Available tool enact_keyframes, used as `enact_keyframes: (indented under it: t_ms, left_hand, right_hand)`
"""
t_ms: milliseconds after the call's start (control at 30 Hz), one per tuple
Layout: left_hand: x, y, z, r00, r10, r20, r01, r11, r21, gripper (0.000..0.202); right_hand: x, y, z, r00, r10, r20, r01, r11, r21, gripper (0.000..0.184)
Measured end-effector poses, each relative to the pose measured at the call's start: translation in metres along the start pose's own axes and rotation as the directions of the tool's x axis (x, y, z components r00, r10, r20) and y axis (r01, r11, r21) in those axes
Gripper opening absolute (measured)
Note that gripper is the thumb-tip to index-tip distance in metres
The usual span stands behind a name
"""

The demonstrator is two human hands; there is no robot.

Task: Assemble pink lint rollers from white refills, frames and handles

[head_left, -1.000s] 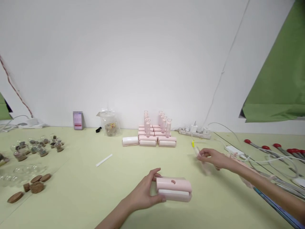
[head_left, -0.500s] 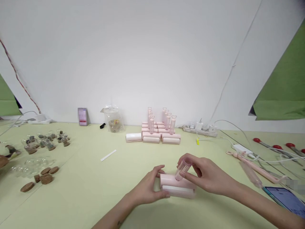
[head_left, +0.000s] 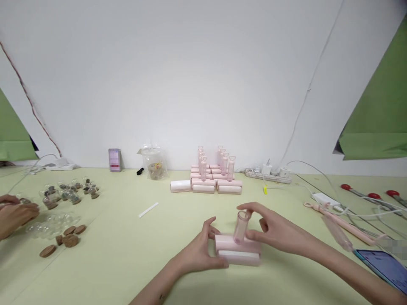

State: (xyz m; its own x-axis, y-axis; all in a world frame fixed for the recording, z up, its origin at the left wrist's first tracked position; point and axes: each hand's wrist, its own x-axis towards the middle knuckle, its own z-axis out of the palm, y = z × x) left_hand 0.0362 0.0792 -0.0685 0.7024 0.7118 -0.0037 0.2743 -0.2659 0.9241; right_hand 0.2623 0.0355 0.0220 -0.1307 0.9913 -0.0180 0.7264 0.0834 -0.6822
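A pink roller case lies on the pale green table in front of me. My left hand grips its left end, fingers curled round it. My right hand pinches a clear pink tube and holds it upright, its lower end at the hole in the top of the case.
A stack of like pink cases with upright tubes stands at the back by the wall, a power strip to its right. Loose pink handles and cables and a phone lie right. Small glass bottles and corks sit left, by another person's hand.
My right hand fetched the clear tube from the right side of the table, brought it over the case and stood it upright. Another person's hand has come in at the left.
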Motion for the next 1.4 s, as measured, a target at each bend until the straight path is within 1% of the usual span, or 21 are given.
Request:
enact_keyframes:
  t_ms: [33, 100, 133, 167, 200, 267, 333, 367, 433, 500, 567, 700, 800, 1033, 1067, 1167, 1233, 1267, 1300, 1333, 1400]
  left_hand:
    - [0.001, 0.001, -0.004, 1.000, -0.022, -0.011, 0.022, 1.000, 0.009, 0.113]
    - [0.004, 0.008, -0.010, 0.996, -0.029, -0.084, 0.031, 0.999, 0.023, 0.127]
    - [0.007, 0.014, -0.013, 0.992, -0.004, -0.128, 0.006, 1.000, 0.014, 0.123]
    - [0.011, 0.022, -0.014, 0.986, 0.032, -0.165, -0.034, 0.999, -0.008, 0.113]
    - [0.016, 0.032, -0.013, 0.979, 0.075, -0.190, -0.083, 0.996, -0.033, 0.098]
    - [0.027, 0.052, -0.005, 0.966, 0.169, -0.198, -0.185, 0.980, -0.067, 0.071]
    - [0.040, 0.067, 0.007, 0.960, 0.224, -0.166, -0.246, 0.961, -0.126, 0.050]
    - [0.047, 0.071, 0.014, 0.966, 0.223, -0.135, -0.245, 0.951, -0.187, 0.037]
    - [0.059, 0.072, 0.027, 0.981, 0.182, -0.068, -0.194, 0.928, -0.317, 0.019]
    - [0.067, 0.067, 0.035, 0.989, 0.140, -0.036, -0.143, 0.909, -0.391, 0.014]
    - [0.071, 0.060, 0.039, 0.989, 0.141, -0.048, -0.149, 0.904, -0.401, 0.012]
    - [0.072, 0.054, 0.038, 0.988, 0.147, -0.055, -0.156, 0.894, -0.421, 0.014]
    - [0.073, 0.055, 0.038, 0.986, 0.162, -0.037, -0.162, 0.889, -0.429, 0.013]
    - [0.066, 0.061, 0.034, 0.973, 0.232, -0.016, -0.211, 0.854, -0.475, 0.012]
    - [0.066, 0.060, 0.033, 0.968, 0.249, 0.001, -0.216, 0.841, -0.496, 0.017]
    - [0.068, 0.051, 0.035, 0.958, 0.284, 0.041, -0.212, 0.797, -0.565, 0.048]
    - [0.071, 0.045, 0.040, 0.962, 0.274, 0.015, -0.211, 0.772, -0.600, 0.064]
    - [0.071, 0.042, 0.043, 0.964, 0.265, -0.013, -0.217, 0.759, -0.613, 0.069]
    - [0.072, 0.040, 0.046, 0.966, 0.254, -0.042, -0.224, 0.749, -0.624, 0.072]
    - [0.072, 0.039, 0.049, 0.970, 0.234, -0.069, -0.225, 0.746, -0.627, 0.075]
    - [0.073, 0.039, 0.054, 0.980, 0.169, -0.108, -0.199, 0.765, -0.613, 0.078]
  right_hand:
    - [0.000, 0.007, -0.004, 0.999, 0.047, -0.027, -0.043, 0.990, 0.136, 0.039]
    - [0.001, 0.015, -0.015, 0.994, 0.087, -0.062, -0.053, 0.904, 0.424, 0.032]
    - [0.001, 0.015, -0.021, 0.995, 0.072, -0.068, -0.026, 0.854, 0.519, 0.029]
    - [0.000, 0.012, -0.026, 0.996, 0.046, -0.072, 0.003, 0.825, 0.565, 0.027]
    - [0.000, 0.006, -0.030, 0.997, 0.018, -0.075, 0.028, 0.821, 0.570, 0.029]
    - [0.001, -0.009, -0.035, 0.995, -0.051, -0.088, 0.088, 0.864, 0.495, 0.031]
    - [0.003, -0.023, -0.034, 0.983, -0.147, -0.107, 0.176, 0.911, 0.374, 0.025]
    - [0.005, -0.028, -0.032, 0.975, -0.193, -0.108, 0.218, 0.922, 0.321, 0.022]
    - [0.008, -0.033, -0.026, 0.962, -0.255, -0.100, 0.272, 0.933, 0.236, 0.020]
    - [0.009, -0.031, -0.019, 0.956, -0.276, -0.104, 0.292, 0.935, 0.200, 0.019]
    - [0.010, -0.027, -0.016, 0.954, -0.280, -0.107, 0.296, 0.934, 0.199, 0.016]
    - [0.009, -0.020, -0.013, 0.958, -0.254, -0.133, 0.278, 0.935, 0.218, 0.011]
    - [0.008, -0.019, -0.010, 0.959, -0.239, -0.150, 0.266, 0.943, 0.202, 0.012]
    - [0.004, -0.027, -0.008, 0.961, -0.260, -0.089, 0.270, 0.953, 0.137, 0.017]
    - [0.005, -0.027, -0.008, 0.960, -0.269, -0.081, 0.278, 0.953, 0.121, 0.018]
    - [0.013, -0.029, -0.008, 0.950, -0.303, -0.077, 0.308, 0.949, 0.070, 0.025]
    - [0.019, -0.030, -0.007, 0.936, -0.346, -0.069, 0.350, 0.935, 0.058, 0.024]
    - [0.021, -0.031, -0.007, 0.934, -0.354, -0.046, 0.356, 0.931, 0.080, 0.019]
    - [0.022, -0.033, -0.006, 0.940, -0.341, 0.005, 0.338, 0.933, 0.126, 0.010]
    - [0.023, -0.034, -0.005, 0.948, -0.309, 0.080, 0.290, 0.938, 0.190, 0.008]
    - [0.025, -0.036, -0.004, 0.933, -0.228, 0.278, 0.133, 0.938, 0.321, 0.030]
